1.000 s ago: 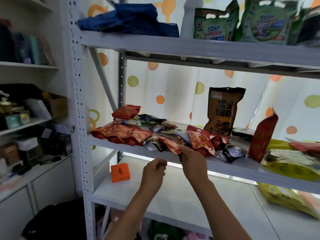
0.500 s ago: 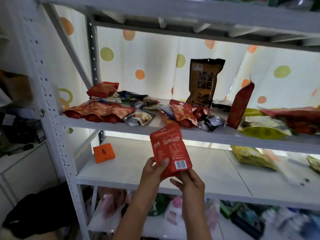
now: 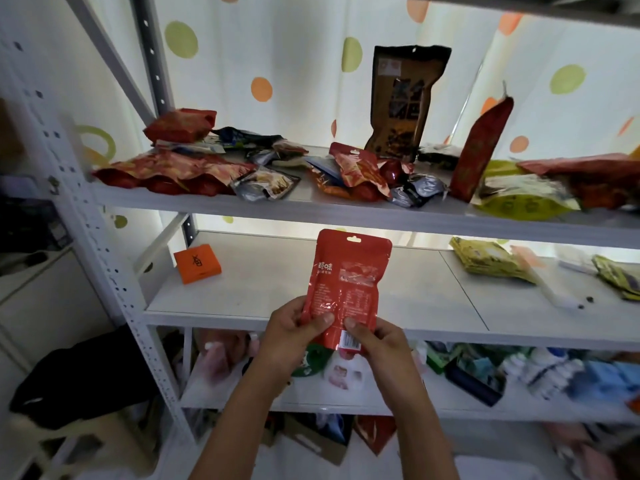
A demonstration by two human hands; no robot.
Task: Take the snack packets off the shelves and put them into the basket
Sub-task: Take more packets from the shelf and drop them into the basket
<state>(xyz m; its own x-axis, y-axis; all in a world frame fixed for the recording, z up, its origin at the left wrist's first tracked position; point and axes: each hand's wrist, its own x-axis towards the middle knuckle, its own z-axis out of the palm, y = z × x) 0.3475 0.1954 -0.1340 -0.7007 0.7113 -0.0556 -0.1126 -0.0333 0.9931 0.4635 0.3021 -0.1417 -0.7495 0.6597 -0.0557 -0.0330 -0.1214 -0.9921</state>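
Head view: the red snack packet (image 3: 348, 289) now stands upright at frame centre, held in front of the middle shelf (image 3: 311, 299); half a second ago it tilted left and sat higher against the upper shelf (image 3: 346, 209) edge. The left hand (image 3: 292, 336) pinches its lower left corner, thumb on the face; the right hand (image 3: 379, 344) pinches the lower right by the barcode. The upper shelf's front edge runs just above the packet's top. More packets (image 3: 356, 168) lie heaped on that shelf. At centre left an orange box (image 3: 196, 263) sits well apart, with bare shelf board between it and the packet.
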